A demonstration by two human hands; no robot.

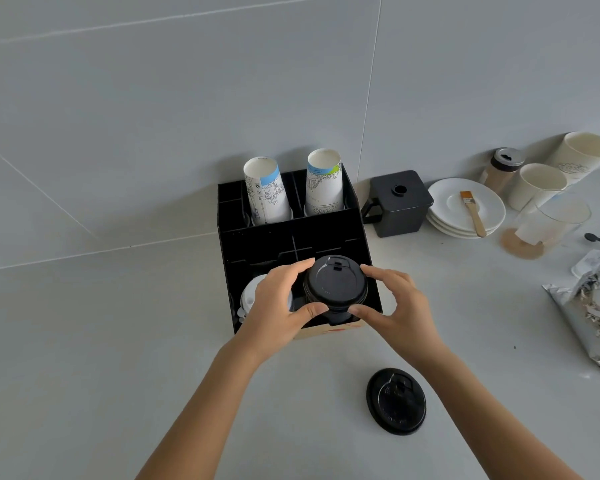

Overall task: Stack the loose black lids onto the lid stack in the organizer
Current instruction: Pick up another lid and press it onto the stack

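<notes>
A black organizer (pixel 257 244) stands against the wall. In its front right compartment a stack of black lids (pixel 336 288) rises above the rim. My left hand (pixel 280 306) grips the top of that stack from the left, thumb at the front. My right hand (pixel 397 306) touches it from the right with thumb and fingertips. One loose black lid (pixel 396 400) lies flat on the counter in front of the organizer, under my right forearm. White lids (pixel 249 299) sit in the front left compartment, partly hidden by my left hand.
Two printed paper cups (pixel 267 192) (pixel 324 183) stand upside down in the organizer's back row. To the right are a black square box (pixel 397 202), stacked white saucers (pixel 465 209) with a brush, paper cups (pixel 537 183), a clear cup and a crumpled foil bag (pixel 593 306).
</notes>
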